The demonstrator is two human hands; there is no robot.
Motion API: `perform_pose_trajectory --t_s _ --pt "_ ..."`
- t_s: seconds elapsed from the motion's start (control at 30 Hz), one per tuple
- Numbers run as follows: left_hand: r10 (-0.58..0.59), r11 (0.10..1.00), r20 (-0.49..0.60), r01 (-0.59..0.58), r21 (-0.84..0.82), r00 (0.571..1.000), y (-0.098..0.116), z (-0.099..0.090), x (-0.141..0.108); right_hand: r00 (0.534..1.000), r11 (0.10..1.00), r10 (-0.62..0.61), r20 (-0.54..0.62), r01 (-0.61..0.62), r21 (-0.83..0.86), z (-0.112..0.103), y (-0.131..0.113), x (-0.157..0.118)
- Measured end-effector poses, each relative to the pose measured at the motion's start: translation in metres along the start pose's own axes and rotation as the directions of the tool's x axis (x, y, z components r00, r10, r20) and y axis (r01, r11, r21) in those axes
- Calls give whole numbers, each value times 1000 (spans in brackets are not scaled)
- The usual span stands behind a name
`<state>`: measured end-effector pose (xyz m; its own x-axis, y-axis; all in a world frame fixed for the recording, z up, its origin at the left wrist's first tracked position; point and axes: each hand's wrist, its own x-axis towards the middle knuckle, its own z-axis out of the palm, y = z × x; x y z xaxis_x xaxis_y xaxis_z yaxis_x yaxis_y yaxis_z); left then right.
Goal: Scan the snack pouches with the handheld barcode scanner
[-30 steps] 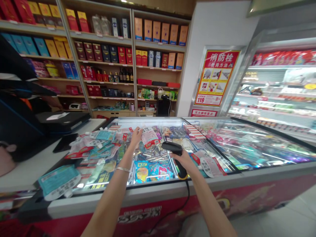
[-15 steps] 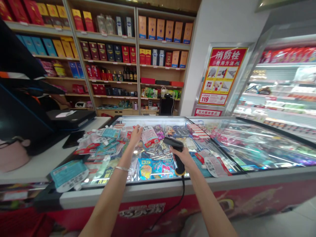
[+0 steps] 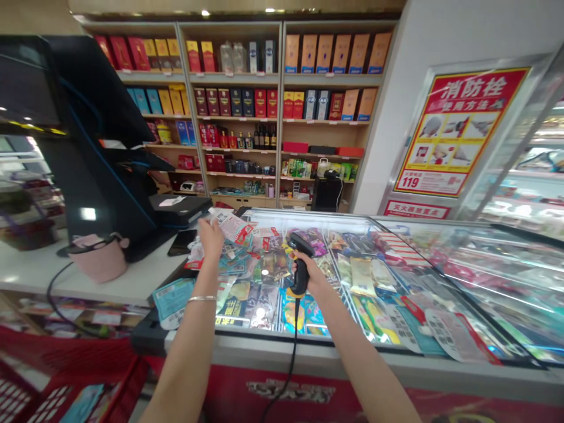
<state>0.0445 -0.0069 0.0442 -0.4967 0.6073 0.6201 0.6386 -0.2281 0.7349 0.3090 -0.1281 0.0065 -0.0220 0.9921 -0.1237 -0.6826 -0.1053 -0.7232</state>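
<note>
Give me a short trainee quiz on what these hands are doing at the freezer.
1. Which hand holds the black corded barcode scanner?
2. True or false: the bracelet is on the right wrist.
3. Fill in the blank: the left hand holds up a printed ____ above the glass-topped chest freezer.

Key:
1. The right hand.
2. False; it is on the left wrist.
3. pouch
</note>
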Motion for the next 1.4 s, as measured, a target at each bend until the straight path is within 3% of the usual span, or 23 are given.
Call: perform_pose_trajectory --t_s 0.1,0.23,0.33,0.5,0.77,0.9,1.13,1.3,1.4 --pt "54 970 -50 -40 241 997 -17 -7 -13 994 996 83 77 -85 20 12 24 23" --pt "93 936 216 -159 315 972 -33 -6 -33 984 989 143 105 -146 13 14 51 37" --pt "78 933 254 -160 322 964 -36 -2 -38 983 988 154 101 -156 18 8 61 37" --pt "76 915 275 -177 362 958 -33 1 -40 990 992 126 61 -125 -17 4 61 33" --pt "114 909 310 -225 350 944 -33 -2 -42 989 993 111 93 -113 14 5 59 27" --pt "163 904 363 -286 319 918 -33 -2 -42 995 996 84 49 -83 -28 6 59 28" --pt "230 907 426 -351 232 875 -33 -1 -42 993 993 107 40 -109 48 6 57 28" --pt "218 939 301 -284 194 928 -31 -3 -40 994 994 97 42 -100 51 4 59 29" --pt "155 935 305 -240 262 939 -31 -4 -40 992 991 102 68 -107 74 2 61 30"
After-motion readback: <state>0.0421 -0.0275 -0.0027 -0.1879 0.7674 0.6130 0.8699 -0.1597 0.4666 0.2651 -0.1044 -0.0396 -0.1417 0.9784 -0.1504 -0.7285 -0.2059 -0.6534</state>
